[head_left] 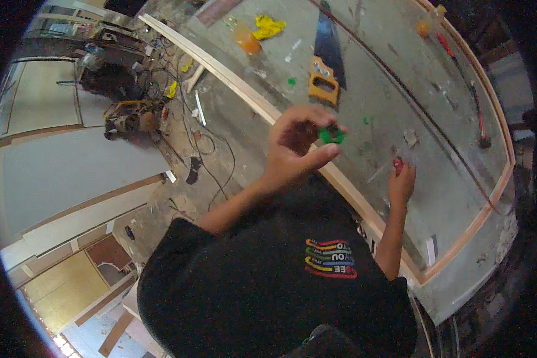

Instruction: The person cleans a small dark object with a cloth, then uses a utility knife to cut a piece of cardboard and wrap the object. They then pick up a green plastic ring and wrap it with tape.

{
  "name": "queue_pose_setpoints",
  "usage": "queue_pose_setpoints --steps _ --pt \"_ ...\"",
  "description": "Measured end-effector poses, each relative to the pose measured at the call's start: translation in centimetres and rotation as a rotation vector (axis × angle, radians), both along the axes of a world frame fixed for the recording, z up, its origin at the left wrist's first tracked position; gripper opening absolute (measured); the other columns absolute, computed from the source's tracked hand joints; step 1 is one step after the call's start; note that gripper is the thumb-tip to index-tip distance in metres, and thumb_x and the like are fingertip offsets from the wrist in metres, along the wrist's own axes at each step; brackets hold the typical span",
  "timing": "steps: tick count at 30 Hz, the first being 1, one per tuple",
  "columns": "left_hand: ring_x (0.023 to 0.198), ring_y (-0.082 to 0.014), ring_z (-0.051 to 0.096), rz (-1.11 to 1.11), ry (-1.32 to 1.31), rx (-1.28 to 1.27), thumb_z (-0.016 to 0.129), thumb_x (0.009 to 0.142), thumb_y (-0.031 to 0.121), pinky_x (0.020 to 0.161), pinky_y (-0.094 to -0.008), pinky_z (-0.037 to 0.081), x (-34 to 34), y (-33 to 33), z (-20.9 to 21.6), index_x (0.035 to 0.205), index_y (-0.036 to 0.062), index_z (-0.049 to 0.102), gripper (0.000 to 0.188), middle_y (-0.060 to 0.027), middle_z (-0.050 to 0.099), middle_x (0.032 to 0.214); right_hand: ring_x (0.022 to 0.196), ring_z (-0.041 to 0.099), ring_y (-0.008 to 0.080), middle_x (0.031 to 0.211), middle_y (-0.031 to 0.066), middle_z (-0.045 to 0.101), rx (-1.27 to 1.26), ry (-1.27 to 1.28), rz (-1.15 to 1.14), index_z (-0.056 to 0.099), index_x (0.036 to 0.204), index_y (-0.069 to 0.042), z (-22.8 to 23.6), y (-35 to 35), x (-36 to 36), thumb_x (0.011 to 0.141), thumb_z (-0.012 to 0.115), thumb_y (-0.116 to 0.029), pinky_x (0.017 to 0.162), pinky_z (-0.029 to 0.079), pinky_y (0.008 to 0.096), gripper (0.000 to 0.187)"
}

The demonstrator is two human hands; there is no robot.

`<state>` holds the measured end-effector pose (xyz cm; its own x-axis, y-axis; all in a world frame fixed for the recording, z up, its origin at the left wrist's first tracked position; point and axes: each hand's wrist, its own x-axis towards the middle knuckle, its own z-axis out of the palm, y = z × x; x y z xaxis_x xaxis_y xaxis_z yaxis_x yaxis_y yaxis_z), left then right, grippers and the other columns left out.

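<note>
A small green ring (332, 135) is pinched between the thumb and fingers (304, 122) of the left hand (295, 146), raised above the near edge of the bench (447, 197). The ring is too small and blurred for its facing to be told. A small red thing (398, 165) is held in the closed fingers of the right hand (401, 182), low over the bench top. An orange cup (247, 40) stands at the far side of the bench; its contents cannot be seen. Beside it a yellow cloth (269, 26) is seen. A handsaw (326, 59) lies flat, its orange handle toward the person and its blade pointing away. A long red-handled tool (464, 83) lies along the right rim.
</note>
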<state>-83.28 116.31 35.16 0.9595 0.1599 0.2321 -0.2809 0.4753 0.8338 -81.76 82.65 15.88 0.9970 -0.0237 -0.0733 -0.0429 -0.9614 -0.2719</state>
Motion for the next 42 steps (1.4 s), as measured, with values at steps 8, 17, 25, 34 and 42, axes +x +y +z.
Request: queue_pose_setpoints --steps 8,17,25,34,42 --pt "0.11 -0.0223 0.062 0.109 0.231 0.176 0.076 0.08 -0.003 0.097 -0.0365 0.05 0.6 6.9 -1.1 0.124 0.005 0.045 0.055 -0.015 0.061 0.116 0.115 0.051 0.0319 0.122 0.0154 0.055 0.213 -0.35 0.083 0.058 0.125 -0.008 8.4 12.1 3.5 0.083 0.072 -0.024 0.101 0.039 0.0456 0.047" --pt "0.112 -0.0181 0.059 -0.21 0.374 0.35 0.064 0.093 0.017 0.1 -0.0348 0.046 3.1 20.2 -7.0 0.117 0.0031 0.058 0.029 -0.0087 0.064 0.118 0.11 0.059 0.0368 0.117 0.0185 0.061 0.567 -0.039 0.407 0.061 0.118 -0.007 10.2 31.9 10.3 0.085 0.066 -0.014 0.096 0.046 0.045 0.034" --pt "0.066 -0.0114 0.047 0.143 0.44 0.363 0.042 0.09 0.024 0.062 -0.0265 0.034 5.8 32.4 -11.5 0.081 0.0025 0.058 0.029 -0.003 0.055 0.073 0.109 0.06 0.035 0.118 0.0166 0.063 0.258 0.192 0.434 0.061 0.118 -0.006 3.2 37.0 16.2 0.083 0.066 -0.009 0.096 0.047 0.0426 0.036" --pt "0.06 -0.0097 0.039 0.084 0.501 0.564 0.047 0.099 0.034 0.055 -0.0276 0.03 8.4 31.0 -15.6 0.069 0.0071 0.051 0.04 0.0002 0.045 0.064 0.098 0.062 0.0313 0.101 0.0134 0.063 0.055 -0.001 0.396 0.07 0.103 -0.007 -3.6 38.4 10.9 0.085 0.061 -0.018 0.082 0.052 0.0434 0.023" --pt "0.06 -0.0088 0.039 -0.151 0.466 0.583 0.046 0.102 0.036 0.056 -0.0266 0.03 9.7 28.1 -13.7 0.071 0.0061 0.051 0.044 0.0009 0.046 0.065 0.095 0.062 0.0284 0.101 0.0116 0.065 0.301 -0.348 0.275 0.069 0.089 -0.007 -2.6 36.7 7.2 0.09 0.059 -0.02 0.08 0.052 0.0408 0.017"
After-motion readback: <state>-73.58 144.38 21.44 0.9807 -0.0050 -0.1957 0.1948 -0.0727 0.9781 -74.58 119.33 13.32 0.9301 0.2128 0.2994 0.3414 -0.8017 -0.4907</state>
